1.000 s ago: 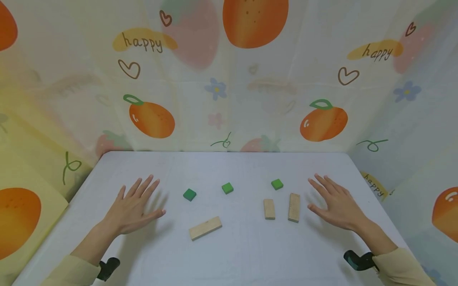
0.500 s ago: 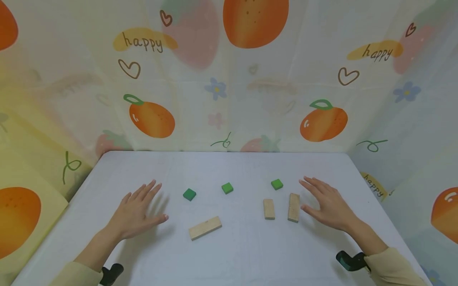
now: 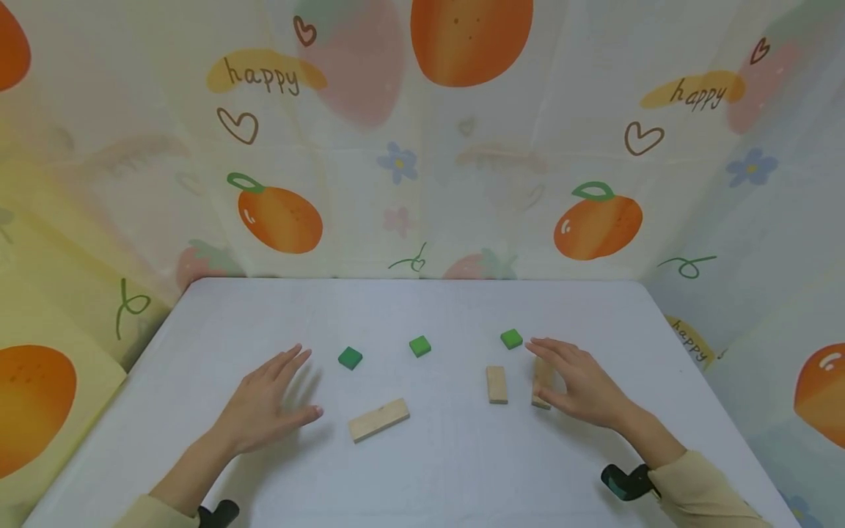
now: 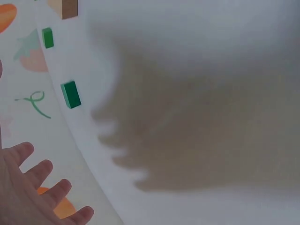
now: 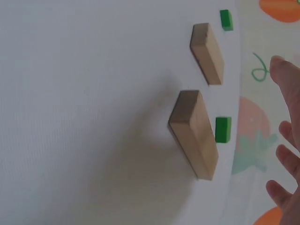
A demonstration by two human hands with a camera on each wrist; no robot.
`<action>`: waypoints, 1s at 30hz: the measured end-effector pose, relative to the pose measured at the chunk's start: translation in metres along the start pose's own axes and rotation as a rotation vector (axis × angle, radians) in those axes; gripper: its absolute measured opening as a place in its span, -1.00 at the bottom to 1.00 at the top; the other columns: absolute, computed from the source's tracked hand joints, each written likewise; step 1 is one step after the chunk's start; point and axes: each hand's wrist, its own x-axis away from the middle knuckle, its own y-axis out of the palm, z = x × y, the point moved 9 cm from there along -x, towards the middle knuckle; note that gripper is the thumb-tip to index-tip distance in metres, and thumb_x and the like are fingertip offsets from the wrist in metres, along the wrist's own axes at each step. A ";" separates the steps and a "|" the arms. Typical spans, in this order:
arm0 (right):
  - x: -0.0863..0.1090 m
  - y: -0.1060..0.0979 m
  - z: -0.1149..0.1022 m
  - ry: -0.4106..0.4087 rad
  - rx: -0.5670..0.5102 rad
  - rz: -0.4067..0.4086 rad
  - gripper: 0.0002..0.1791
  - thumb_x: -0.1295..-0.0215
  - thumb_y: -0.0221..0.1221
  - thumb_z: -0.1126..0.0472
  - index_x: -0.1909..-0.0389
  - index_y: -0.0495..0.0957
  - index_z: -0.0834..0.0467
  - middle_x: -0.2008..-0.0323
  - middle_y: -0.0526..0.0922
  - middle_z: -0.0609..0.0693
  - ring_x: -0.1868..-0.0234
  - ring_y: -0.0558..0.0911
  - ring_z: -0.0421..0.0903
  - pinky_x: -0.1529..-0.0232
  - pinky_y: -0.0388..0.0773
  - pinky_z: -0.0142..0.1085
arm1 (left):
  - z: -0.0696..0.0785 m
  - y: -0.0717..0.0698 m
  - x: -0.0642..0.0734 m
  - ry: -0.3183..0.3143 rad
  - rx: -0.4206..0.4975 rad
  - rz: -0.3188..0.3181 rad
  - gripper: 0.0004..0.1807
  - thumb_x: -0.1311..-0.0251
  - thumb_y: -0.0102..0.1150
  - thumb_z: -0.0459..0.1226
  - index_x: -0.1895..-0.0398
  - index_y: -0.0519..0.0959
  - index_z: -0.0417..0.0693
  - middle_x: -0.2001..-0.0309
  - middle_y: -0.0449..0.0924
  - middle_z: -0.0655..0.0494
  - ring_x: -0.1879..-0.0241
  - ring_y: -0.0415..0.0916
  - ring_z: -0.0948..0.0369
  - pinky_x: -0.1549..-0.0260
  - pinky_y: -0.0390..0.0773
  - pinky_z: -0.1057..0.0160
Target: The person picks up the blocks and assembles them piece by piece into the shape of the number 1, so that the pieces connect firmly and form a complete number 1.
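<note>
My right hand (image 3: 589,385) hovers above the rightmost wooden block (image 3: 543,378), its thumb and fingers apart and partly covering it. In the right wrist view that same long block (image 5: 199,136) lies flat with nothing touching it. A shorter wooden block (image 3: 497,385) lies just to its left, and a light green block (image 3: 511,339) sits beyond them, close to the fingertips. My left hand (image 3: 264,407) hangs over the table with fingers extended and holds nothing. Nearest to it are a dark green block (image 3: 350,358) and a long wooden block (image 3: 379,420) lying at a slant.
Another light green block (image 3: 419,346) lies near the middle of the white table (image 3: 449,469). Behind the table hangs a fruit-patterned cloth (image 3: 436,191). Dark wrist devices (image 3: 626,482) are worn at both sleeves.
My right hand has moved left, from beside the rightmost wooden block to over it. My left hand has shifted slightly right and nearer to me. The blocks have stayed in place.
</note>
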 end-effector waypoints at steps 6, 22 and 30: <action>-0.002 0.009 -0.009 -0.024 -0.029 -0.009 -0.22 0.11 0.38 0.07 -0.21 0.35 0.13 -0.14 0.45 0.05 -0.12 0.44 0.02 0.02 0.43 0.00 | 0.010 0.006 0.001 0.031 0.033 0.029 -0.05 0.12 0.21 0.27 -0.32 0.23 0.01 -0.30 0.24 -0.02 -0.22 0.23 -0.09 -0.04 0.25 -0.21; -0.005 0.016 -0.011 0.015 -0.130 0.016 -0.30 0.06 0.37 0.19 -0.17 0.38 0.21 -0.05 0.52 0.06 -0.07 0.47 0.02 0.00 0.43 -0.03 | 0.029 0.027 0.004 0.023 0.141 0.028 -0.08 0.23 0.35 0.19 -0.25 0.30 0.05 -0.16 0.39 0.08 -0.08 0.40 0.01 0.11 0.44 -0.09; -0.007 0.021 -0.012 0.014 -0.167 0.018 -0.35 0.02 0.34 0.19 -0.15 0.39 0.21 -0.04 0.52 0.03 -0.06 0.47 0.00 -0.01 0.41 -0.07 | 0.039 0.040 0.002 -0.027 0.215 -0.028 -0.06 0.35 0.48 0.05 -0.23 0.34 0.03 -0.11 0.42 0.14 -0.05 0.41 0.11 0.09 0.48 0.02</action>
